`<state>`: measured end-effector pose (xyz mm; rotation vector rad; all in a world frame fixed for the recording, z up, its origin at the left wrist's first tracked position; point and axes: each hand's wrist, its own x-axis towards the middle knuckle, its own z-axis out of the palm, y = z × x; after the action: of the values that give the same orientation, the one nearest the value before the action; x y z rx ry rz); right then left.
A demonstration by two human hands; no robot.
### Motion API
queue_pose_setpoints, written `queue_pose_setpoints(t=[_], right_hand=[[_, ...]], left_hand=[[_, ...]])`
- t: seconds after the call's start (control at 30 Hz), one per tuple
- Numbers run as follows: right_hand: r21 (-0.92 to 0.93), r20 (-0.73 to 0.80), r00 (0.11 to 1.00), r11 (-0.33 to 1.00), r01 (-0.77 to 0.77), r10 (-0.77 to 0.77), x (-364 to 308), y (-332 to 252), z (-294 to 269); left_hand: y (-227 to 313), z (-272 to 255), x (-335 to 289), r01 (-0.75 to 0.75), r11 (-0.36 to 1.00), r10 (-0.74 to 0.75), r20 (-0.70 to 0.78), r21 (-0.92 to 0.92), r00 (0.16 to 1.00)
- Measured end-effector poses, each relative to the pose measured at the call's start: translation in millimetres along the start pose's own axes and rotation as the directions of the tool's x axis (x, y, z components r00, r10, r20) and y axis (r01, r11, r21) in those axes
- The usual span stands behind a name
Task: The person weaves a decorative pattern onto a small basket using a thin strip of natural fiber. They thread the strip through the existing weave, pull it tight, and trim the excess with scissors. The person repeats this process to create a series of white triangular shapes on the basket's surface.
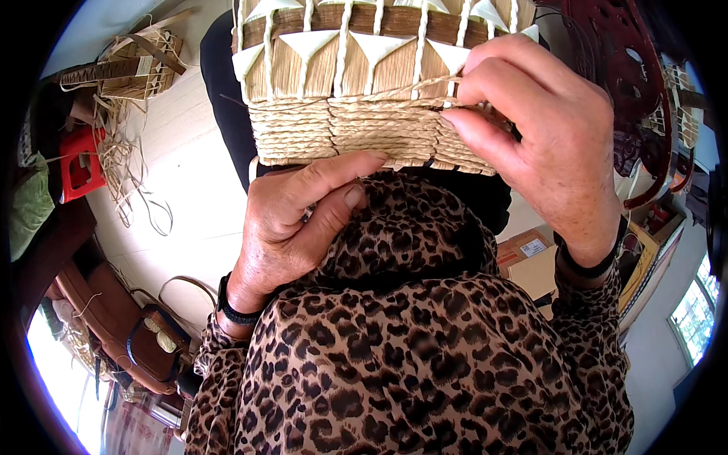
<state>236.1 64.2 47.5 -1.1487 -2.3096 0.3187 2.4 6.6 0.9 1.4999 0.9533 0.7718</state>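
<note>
A woven straw basket point(292, 129) rests across my lap at the top of the view, with twisted rope rows along its near side and white triangles above them. My right hand point(542, 121) is closed at its right side, thumb and forefinger pinching a thin straw strand point(409, 91) that runs left over the weave. My left hand point(296, 212) is at the basket's near lower edge. Its forefinger lies along that edge, the thumb is bent just below, and the other fingers are mostly hidden.
On the floor at the far left are another woven basket point(136, 72), loose straw strips point(125, 167) and a red plastic stool point(80, 163). A brown wooden bench point(106, 311) stands at the left. Carved dark furniture point(614, 61) is at the far right, and a cardboard box point(535, 269) lies nearer.
</note>
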Motion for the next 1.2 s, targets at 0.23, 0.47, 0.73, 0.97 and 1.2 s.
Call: queue_pose_setpoints(t=[0.23, 0.47, 0.73, 0.97, 1.2], right_hand=[[-0.014, 0.085, 0.996, 0.999, -0.037, 0.038, 0, -2, -5], [-0.034, 0.185, 0.974, 0.992, -0.125, 0.129, 9, -13, -8], [-0.098, 0.148, 0.985, 0.993, -0.070, 0.084, 7, -12, -9], [-0.037, 0.059, 0.998, 0.999, -0.012, 0.014, -1, -1, -3], [-0.306, 0.265, 0.960, 0.937, 0.169, -0.087, 9, -9, -6]], left_hand=[[2, 0, 0, 0.040, 0.999, -0.040, -0.003, -0.010, 0.999], [-2, 0, 0, -0.004, 1.000, 0.004, -0.006, -0.014, 1.000], [-1, 0, 2, 0.018, 1.000, -0.018, -0.006, -0.021, 1.000], [-3, 0, 4, -0.057, 0.998, 0.056, -0.028, -0.006, 0.998], [-3, -1, 3, -0.037, 0.999, 0.037, -0.030, -0.019, 0.999]])
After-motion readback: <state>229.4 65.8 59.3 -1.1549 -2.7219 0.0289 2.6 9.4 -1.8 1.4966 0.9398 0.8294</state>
